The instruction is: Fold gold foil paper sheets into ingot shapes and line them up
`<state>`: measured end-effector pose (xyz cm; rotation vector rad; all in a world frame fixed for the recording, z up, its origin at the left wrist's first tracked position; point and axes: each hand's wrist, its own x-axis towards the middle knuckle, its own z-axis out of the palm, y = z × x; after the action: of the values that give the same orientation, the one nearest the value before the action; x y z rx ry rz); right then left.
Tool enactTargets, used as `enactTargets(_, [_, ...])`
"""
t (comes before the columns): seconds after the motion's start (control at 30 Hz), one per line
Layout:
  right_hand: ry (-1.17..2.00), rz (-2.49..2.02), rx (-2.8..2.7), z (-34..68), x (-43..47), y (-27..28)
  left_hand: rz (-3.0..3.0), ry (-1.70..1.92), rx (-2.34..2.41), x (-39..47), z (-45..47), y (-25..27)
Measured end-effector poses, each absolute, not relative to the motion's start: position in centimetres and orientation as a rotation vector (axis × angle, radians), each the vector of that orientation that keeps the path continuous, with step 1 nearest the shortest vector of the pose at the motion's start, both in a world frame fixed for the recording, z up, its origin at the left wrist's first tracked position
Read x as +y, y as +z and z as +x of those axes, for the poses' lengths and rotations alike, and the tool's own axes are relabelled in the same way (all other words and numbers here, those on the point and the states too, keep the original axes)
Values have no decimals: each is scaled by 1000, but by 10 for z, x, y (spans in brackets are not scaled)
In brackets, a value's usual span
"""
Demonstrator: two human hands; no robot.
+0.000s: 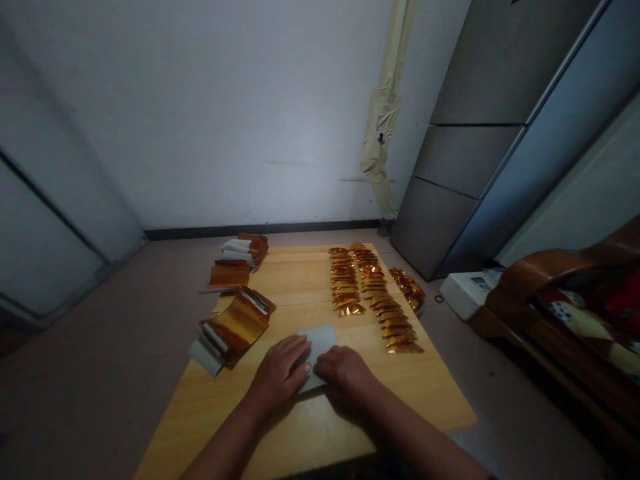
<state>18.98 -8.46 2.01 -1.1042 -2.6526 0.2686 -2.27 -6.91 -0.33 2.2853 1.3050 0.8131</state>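
Note:
A pale grey-white sheet of foil paper (323, 339) lies on the wooden table in front of me. My left hand (281, 372) rests on its left side, with the fingers stretched out and the thumb a little apart. At its right side, my right hand (346, 377) has curled fingers closed on the sheet near the middle. The fingertips of both hands nearly meet, and they hide part of the paper. The sheet's near edge shows a darker strip below the hands.
Curled gold foil sheets (240, 325) and another stack (227, 273) lie on the table's (295, 280) left. Folded gold pieces (345, 280) stand in two rows at the right. Beyond the right edge sits a container of gold pieces (407, 288). A fridge (450, 160) and wooden seat (550, 287) are farther right.

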Motion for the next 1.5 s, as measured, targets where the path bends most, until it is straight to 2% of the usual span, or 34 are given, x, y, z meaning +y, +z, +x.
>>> enactTargets(0.1, [492,-1067,-2563,195,-78,27,2404,698,1340,-69,-22,-6])
enactTargets(0.23, [833,-1053,-2112,200,-71,27,2417,675,1336,-61,-20,-9])
enactTargets(0.4, [1075,-1299,-1630,190,-60,16,2171,770,1409,-57,-22,-3])
enactTargets(0.57, [859,-1617,-1624,177,-48,14,1951,981,1476,-52,-19,3])
enactTargets(0.7, [632,-1779,-1829,171,-45,17,1776,899,1684,-45,-9,-4])
enactTargets(0.83, [460,-1871,-1972,166,-45,16,1879,951,1689,-44,-2,-12])
enactTargets(1.5, [265,-1982,-2142,161,-44,13,2168,1034,1758,-55,-1,-24])
